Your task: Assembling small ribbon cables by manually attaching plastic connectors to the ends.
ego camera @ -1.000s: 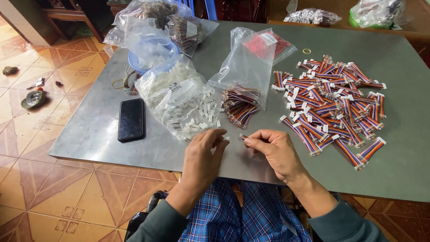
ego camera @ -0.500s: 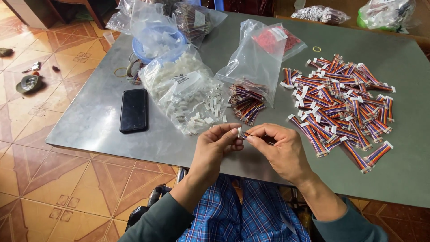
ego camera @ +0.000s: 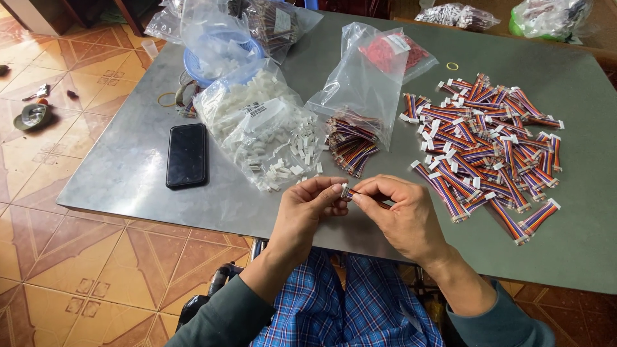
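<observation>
Head view: your left hand (ego camera: 308, 209) and right hand (ego camera: 402, 215) meet just in front of the grey metal counter (ego camera: 128, 167), near its front edge. Both hands are pinched nearly closed on one short multicoloured ribbon cable with a small white plastic connector (ego camera: 348, 192) at its tip; left fingertips grip the connector end, right fingers cover the wire. I cannot tell whether the connector is fully seated.

Risks, as I judge them: your grip is at the fingertips only, so a slip could drop the piece into your lap or onto the tiled floor (ego camera: 96, 276). Pushing at an angle could bend pins or seat the housing crooked. The open clear bag of loose white connector housings (ego camera: 257, 125), just behind your left hand, has spilled pieces at its mouth; a brush of the wrist could scatter them off the counter.

Counts, taking that bag as landmark:
- One black phone (ego camera: 186, 154) lying flat, left of it.
- One clear bag with a bundle of bare striped cables (ego camera: 350, 144) spilling out, right of it.
- One big pile of finished striped cables with white ends (ego camera: 485, 144) further right; dozens, too many to count.
- One blue bowl (ego camera: 212, 61) inside a plastic bag, behind it.
- One yellow rubber band (ego camera: 453, 65), far right and behind.
- Two hands, one cable held.
</observation>
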